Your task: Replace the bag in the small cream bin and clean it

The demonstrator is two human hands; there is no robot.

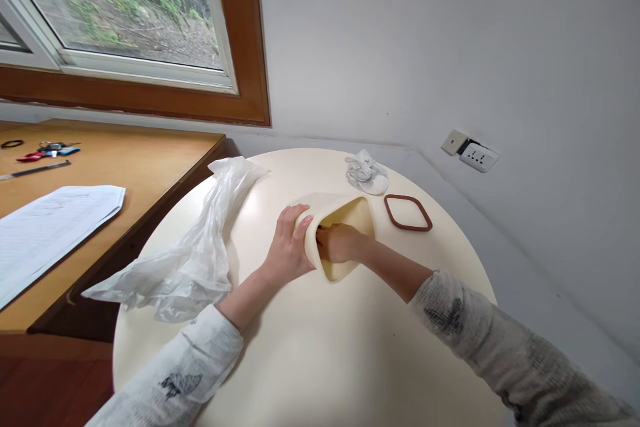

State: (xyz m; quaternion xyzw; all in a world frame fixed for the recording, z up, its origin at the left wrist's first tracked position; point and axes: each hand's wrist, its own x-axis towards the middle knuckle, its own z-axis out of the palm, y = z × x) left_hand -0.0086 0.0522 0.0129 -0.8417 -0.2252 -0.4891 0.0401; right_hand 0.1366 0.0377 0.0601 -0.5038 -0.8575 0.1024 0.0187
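A cream-coloured bin (pixel 338 275) lies tipped on the round table, its rounded-square mouth facing me. My left hand (pixel 291 243) grips the left side of its rim, fingers outside on the wall. Inside the mouth is my right hand (pixel 339 243), reaching toward the left inner wall. Its fingertips are in shadow and partly hidden, so whether it holds anything does not show. Right of the bin, a brown rounded-square ring (pixel 409 213) lies flat. A white plastic bag (pixel 200 247) is spread, crumpled, to the left of my left hand.
A crumpled grey-white bundle (pixel 367 172) sits near the round table's (pixel 320 360) far edge. On the wooden desk (pixel 150 147) at left are papers (pixel 55 227), keys (pixel 57 149) and a thin dark tool (pixel 35 169). Wall sockets (pixel 479 156) are at the right.
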